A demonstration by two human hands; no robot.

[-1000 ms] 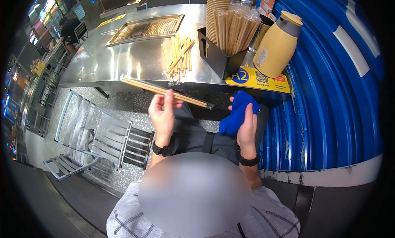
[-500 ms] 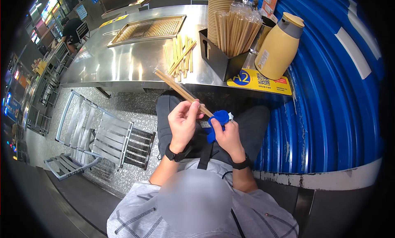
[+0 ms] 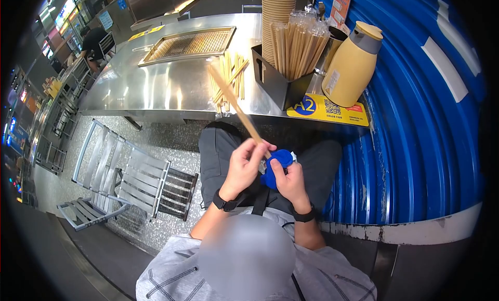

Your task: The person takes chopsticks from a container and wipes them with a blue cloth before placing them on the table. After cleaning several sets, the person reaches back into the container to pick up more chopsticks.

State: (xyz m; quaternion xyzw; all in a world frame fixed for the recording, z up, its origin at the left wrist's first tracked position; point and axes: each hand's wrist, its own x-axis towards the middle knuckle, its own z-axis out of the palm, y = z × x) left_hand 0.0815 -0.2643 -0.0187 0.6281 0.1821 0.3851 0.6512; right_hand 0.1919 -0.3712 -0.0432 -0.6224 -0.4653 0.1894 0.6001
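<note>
Chopsticks (image 3: 238, 111), blurred at their upper end, slant over my lap toward the table edge. My left hand (image 3: 245, 163) pinches them near their lower end. Just to the right, my right hand (image 3: 292, 181) is closed on a blue cloth (image 3: 281, 156) wrapped about the chopsticks' lower end; a small white piece shows beside the cloth. Beyond the hands, a loose pile of chopsticks (image 3: 229, 80) lies on the metal table (image 3: 156, 88).
A black holder (image 3: 283, 88) bears stacked paper cups (image 3: 275, 36) and wrapped chopsticks (image 3: 300, 46). Nearby stand a yellow jug (image 3: 353, 67) and an A2 sign (image 3: 332, 109). A grill tray (image 3: 189, 43) is farther back. A chair (image 3: 138, 176) stands left; a person (image 3: 93, 43) sits far off.
The chopsticks have swung to a steeper angle, their upper end moving right and up. My left hand has moved right and slightly down, closer to the blue cloth.
</note>
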